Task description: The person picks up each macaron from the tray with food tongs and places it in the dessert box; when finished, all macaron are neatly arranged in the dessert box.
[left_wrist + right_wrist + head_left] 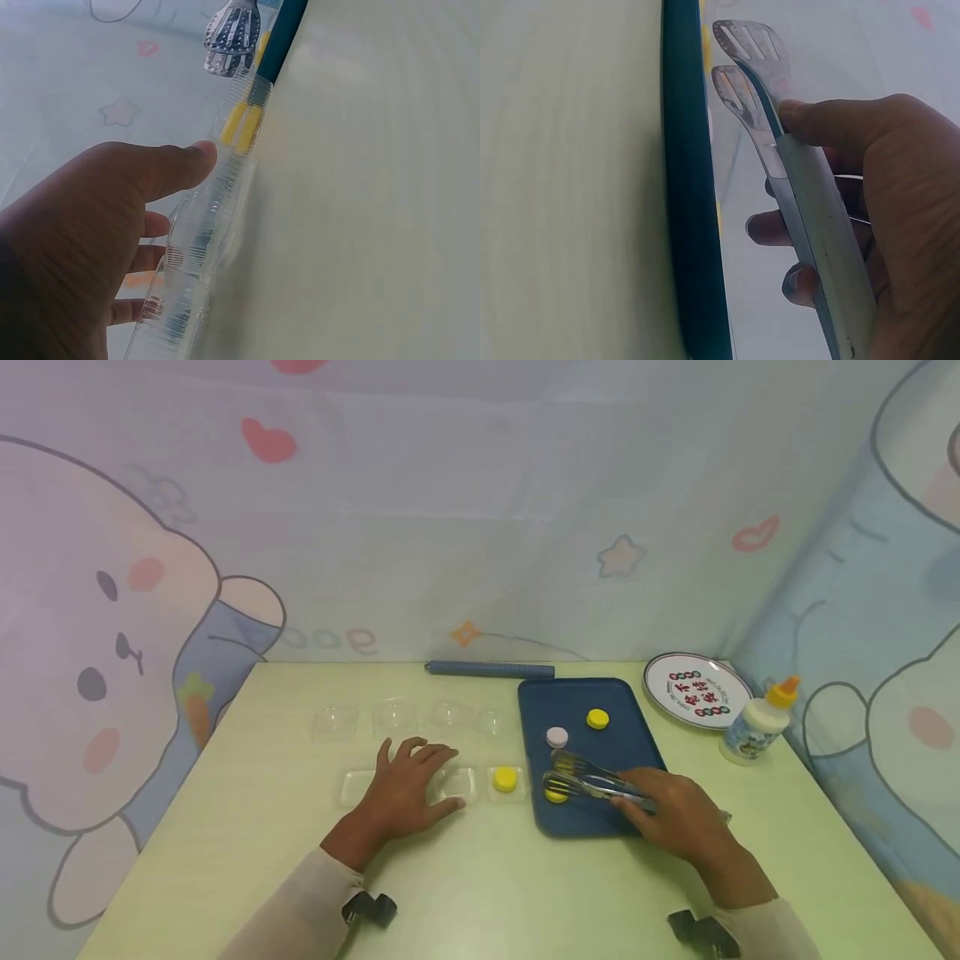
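In my right hand (pixel 678 814) I grip metal tongs (pixel 810 217), thumb on one arm and fingers curled round the other. Their slotted heads, held slightly apart, hang over a yellow macaron (pixel 557 796) on the blue tray (pixel 600 818). A pale pink macaron (pixel 557 737) and another yellow macaron (pixel 597 719) lie farther back on it. My left hand (pixel 405 787) is spread over the front row of clear plastic boxes, its thumb near a clear box (pixel 459 785). Right of that, a small clear box (pixel 517 794) contains a yellow macaron (pixel 505 779).
Behind the front row stand several clear lids (pixel 395 717). A grey-blue rod (pixel 491 670) lies along the back edge. Right of the tray are a white printed plate (pixel 697 689) and a bottle with an orange tip (pixel 757 727). A patterned cloth backdrop (pixel 480 568) rises behind the table.
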Motion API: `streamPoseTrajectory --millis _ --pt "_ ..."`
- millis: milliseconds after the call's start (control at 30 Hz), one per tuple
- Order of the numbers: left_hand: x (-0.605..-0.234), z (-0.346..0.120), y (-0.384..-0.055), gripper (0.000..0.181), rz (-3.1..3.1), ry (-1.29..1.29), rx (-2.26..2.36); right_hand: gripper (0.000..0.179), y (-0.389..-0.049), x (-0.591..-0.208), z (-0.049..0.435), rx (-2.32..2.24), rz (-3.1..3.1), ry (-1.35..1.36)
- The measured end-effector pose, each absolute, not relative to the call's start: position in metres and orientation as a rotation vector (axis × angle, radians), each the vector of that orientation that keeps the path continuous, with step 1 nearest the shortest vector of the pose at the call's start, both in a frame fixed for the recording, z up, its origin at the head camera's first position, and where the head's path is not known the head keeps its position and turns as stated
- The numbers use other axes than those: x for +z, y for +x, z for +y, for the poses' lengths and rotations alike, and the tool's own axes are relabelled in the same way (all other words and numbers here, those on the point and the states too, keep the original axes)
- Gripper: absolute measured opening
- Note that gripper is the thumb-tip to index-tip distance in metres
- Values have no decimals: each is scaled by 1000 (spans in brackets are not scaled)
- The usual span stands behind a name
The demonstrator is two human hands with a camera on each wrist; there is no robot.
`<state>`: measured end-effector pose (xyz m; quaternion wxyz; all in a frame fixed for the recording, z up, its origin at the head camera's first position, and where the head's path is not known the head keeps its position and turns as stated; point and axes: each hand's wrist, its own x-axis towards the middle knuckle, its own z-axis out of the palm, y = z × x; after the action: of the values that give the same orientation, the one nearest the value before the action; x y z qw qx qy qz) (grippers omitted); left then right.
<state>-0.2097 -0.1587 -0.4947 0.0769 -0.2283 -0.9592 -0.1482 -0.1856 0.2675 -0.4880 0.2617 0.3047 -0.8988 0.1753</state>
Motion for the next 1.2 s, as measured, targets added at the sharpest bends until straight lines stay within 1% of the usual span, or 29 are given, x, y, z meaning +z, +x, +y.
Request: streamPoseTrajectory --millis 367,733,1200 --pt "-496 -160 -212 74 -2863 -690 -438 37 -186 -487 270 495 -2505 811" --pt "-497 -158 -213 73 -2862 -692 -431 36 -187 -488 273 491 -2490 845" --pt "-499 -160 -212 72 -2873 -677 -426 36 -185 -490 271 493 -2489 824"
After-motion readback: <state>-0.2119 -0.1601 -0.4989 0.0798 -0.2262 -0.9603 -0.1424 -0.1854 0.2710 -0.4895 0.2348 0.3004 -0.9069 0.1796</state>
